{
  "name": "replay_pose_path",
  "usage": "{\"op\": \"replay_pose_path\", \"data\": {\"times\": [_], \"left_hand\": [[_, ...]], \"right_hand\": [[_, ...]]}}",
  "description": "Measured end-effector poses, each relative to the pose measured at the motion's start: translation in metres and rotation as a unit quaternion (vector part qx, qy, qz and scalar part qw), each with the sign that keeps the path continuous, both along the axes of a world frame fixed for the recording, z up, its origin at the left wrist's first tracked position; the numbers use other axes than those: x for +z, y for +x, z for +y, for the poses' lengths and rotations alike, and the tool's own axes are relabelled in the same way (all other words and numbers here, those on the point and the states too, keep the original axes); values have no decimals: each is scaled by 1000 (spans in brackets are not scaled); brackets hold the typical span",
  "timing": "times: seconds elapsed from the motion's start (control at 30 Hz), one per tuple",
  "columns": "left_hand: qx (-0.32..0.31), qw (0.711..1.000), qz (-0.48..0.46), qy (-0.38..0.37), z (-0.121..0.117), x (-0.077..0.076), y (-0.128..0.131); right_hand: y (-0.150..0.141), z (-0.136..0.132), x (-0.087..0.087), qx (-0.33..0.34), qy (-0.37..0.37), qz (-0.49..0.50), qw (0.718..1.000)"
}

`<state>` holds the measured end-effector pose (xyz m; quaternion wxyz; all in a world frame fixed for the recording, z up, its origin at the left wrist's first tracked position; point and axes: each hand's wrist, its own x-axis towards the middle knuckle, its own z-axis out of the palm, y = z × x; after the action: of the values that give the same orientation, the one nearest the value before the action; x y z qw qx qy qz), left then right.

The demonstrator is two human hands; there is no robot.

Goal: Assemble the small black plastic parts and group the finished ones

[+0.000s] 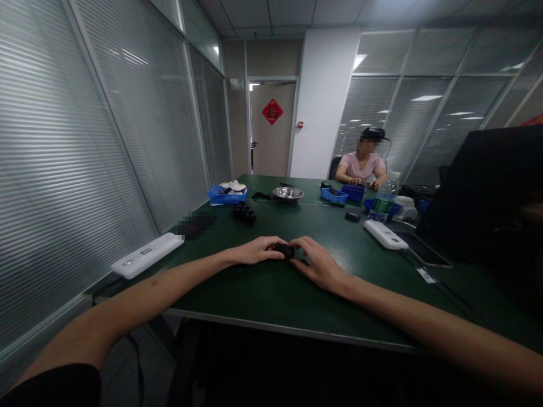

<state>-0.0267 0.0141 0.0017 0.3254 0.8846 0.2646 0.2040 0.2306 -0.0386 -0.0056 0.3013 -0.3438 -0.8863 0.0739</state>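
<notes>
A small, dark, rounded object [285,251] is held low over the green tabletop, or rests on it; I cannot tell which. Its exact kind is too dark to make out. My left hand [258,250] grips it from the left, with the thumb below and the fingers over its top. From the right, my right hand [319,262] curves in, its index fingertip and thumb at the object's right side. A smaller dark bit [304,261] shows under the right hand's fingers.
The green table [263,294] carries a steel bowl [288,194], blue baskets [229,195], a cluster of black cylinders [244,212], white power banks [148,255], a phone [424,249], and a bottle [384,198]. A monitor [483,186] stands right. Another person [362,165] sits at the far side.
</notes>
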Motion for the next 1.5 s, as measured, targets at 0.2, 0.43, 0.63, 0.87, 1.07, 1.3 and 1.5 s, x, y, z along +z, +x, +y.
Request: {"op": "replay_pose_path", "data": {"times": [0.2,0.43,0.63,0.87,1.07,1.3,1.5], "left_hand": [[-2,1000,5,-2,1,-1,-1],[5,1000,6,4,0,-1,1],[-5,1000,2,1,0,0,1],[4,1000,3,4,-2,2,2],[-2,1000,1,-5,0,0,1],[-2,1000,-4,-9,0,-1,1],[-2,1000,5,6,1,-2,1]], "right_hand": [[0,-2,3,-19,-7,6,1000],[-1,-1,1,14,15,9,1000],[0,-2,1,-34,-4,2,999],[0,-2,3,9,5,2,1000],[0,-2,4,-25,-2,0,1000],[0,0,1,-8,-5,-3,1000],[-1,-3,5,-23,-1,-3,1000]]}}
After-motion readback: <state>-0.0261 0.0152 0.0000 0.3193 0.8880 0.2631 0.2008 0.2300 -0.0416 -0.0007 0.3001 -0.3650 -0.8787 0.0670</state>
